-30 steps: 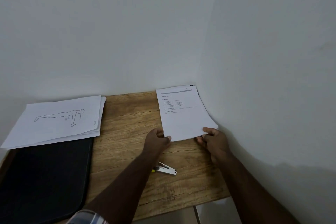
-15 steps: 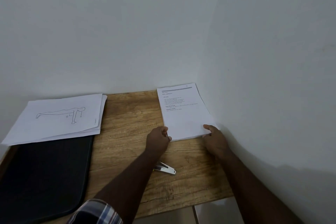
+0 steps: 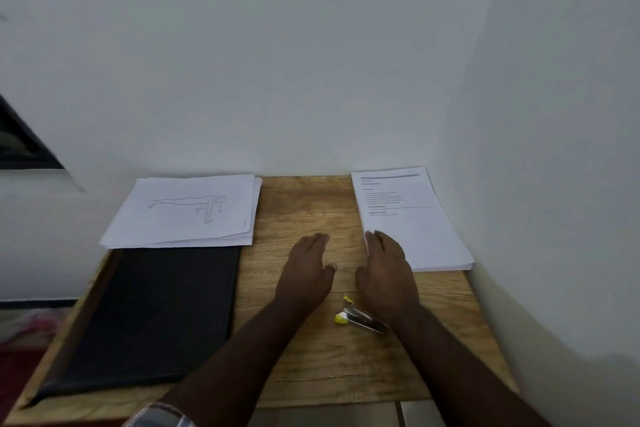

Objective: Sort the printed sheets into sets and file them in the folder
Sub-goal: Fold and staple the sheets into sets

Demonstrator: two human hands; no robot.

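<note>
Both hands are released, gripping nothing: the left hand (image 3: 306, 272) lies flat on the desk (image 3: 304, 218), and the right hand (image 3: 388, 274) overlaps the near left corner of the text stack (image 3: 412, 218). The stapler (image 3: 360, 317) lies just nearer than that stack. Left of the stack, well apart, the drawing stack (image 3: 187, 211) overlaps the black folder (image 3: 152, 319).

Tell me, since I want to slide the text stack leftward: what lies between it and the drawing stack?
In the head view, bare wooden table separates the drawing stack from the text stack; nearer, both hands, left and right.
</note>
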